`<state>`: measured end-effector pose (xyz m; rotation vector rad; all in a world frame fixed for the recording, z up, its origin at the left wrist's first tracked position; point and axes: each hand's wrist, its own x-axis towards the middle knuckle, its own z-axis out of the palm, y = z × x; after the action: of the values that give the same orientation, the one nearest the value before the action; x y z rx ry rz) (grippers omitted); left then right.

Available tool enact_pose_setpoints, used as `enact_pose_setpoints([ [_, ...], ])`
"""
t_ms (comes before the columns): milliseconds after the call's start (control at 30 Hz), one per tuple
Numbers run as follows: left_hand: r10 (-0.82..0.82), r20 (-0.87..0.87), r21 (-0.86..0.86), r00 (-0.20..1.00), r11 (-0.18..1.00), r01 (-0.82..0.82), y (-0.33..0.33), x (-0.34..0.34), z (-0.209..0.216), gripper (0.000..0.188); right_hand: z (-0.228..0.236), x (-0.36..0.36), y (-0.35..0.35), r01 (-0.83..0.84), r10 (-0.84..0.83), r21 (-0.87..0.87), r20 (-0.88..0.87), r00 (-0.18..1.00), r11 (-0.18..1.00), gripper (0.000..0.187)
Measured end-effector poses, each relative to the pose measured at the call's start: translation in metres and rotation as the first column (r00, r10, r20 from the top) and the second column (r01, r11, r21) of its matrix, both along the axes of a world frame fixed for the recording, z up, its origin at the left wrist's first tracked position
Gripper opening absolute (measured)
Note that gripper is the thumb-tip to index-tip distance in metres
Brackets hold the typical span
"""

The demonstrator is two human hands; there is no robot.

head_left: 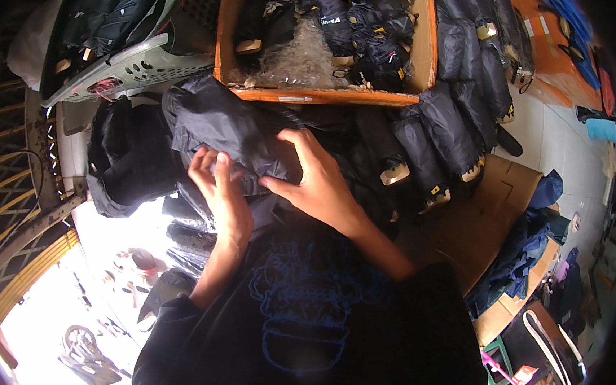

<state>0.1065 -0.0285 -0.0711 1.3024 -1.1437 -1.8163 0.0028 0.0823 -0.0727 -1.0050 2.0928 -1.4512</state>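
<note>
A bundle of loose black fabric sits up against the person's chest, just below the near wall of an orange-edged carton, and is likely kept this close so that both hands can work on it without reaching. The left hand has its fingers bent at the bundle's lower edge, seemingly to steady the limp cloth; the right hand curves around its right end, thumb and forefinger apart with black material between them. How firmly either one grips, I cannot tell. Beside the bundle on the left slumps a black fabric bag, its soft sides sagging. To the right lie what look like compact black umbrellas, packed side by side with pale handle ends mostly toward the person, an arrangement that probably saves room and keeps the handles easy to grab. The carton holds more folded umbrellas around crumpled clear plastic, which may serve as lining. A grey perforated basket stands left of the carton, dark items inside. Farther out, brown cardboard covers the floor on the right, perhaps for cleanliness, near dark blue cloth.
</note>
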Motion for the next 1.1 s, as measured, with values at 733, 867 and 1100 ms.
enact_pose_setpoints([
  [733, -0.327, -0.457, 0.105, 0.827, 0.904, 0.415, -0.014, -0.019, 0.008, 0.049, 0.021, 0.001, 0.014, -0.151, 0.141, -0.017, 0.469, 0.872, 0.988, 0.041],
  [867, -0.379, -0.539, 0.063, 0.753, 0.873, 0.484, -0.010, -0.024, 0.007, 0.065, 0.026, 0.010, 0.006, -0.012, 0.050, -0.164, 0.230, 0.972, 0.986, 0.044],
  [1100, -0.135, -0.560, 0.100, 0.817, 0.969, 0.228, -0.020, -0.020, 0.036, 0.067, 0.021, 0.011, 0.005, -0.010, -0.011, -0.075, -0.285, 0.958, 0.997, 0.062],
])
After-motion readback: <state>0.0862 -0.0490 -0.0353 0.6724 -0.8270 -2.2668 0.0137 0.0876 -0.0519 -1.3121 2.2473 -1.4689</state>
